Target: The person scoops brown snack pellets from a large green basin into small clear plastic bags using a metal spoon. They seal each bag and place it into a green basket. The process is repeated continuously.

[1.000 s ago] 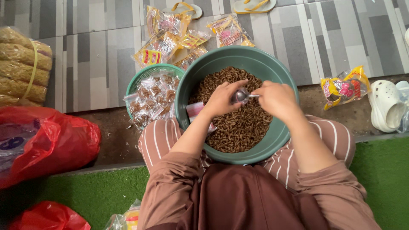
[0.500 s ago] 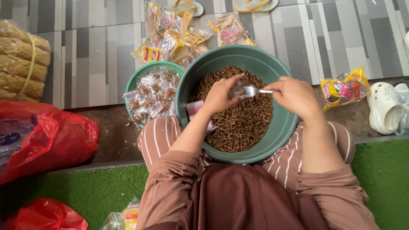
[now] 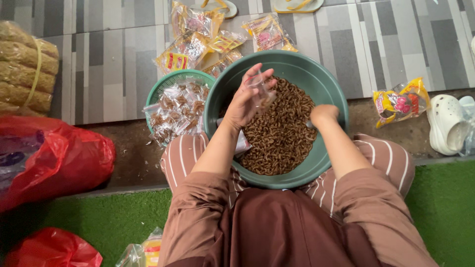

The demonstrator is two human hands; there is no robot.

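Observation:
A big green basin (image 3: 330, 94) rests on my lap, filled with small brown fried snacks (image 3: 282, 133). My left hand (image 3: 250, 99) is raised over the basin's left half and holds a small clear plastic bag (image 3: 261, 89) upright. My right hand (image 3: 322, 116) is down in the snacks at the right side, closed around a metal spoon whose handle barely shows. A small stack of flat clear bags (image 3: 241, 143) lies on the basin's left rim under my left forearm.
A smaller green basket (image 3: 163, 86) at the left holds several filled clear packets. Yellow snack packs (image 3: 198, 39) lie on the tiled floor behind; another pack (image 3: 398, 101) and white clogs (image 3: 448, 123) are at right. Red plastic bags (image 3: 54, 158) sit at left.
My left hand has lifted the clear bag higher and away from my right hand. My right hand has dropped with the spoon into the snacks at the basin's right side.

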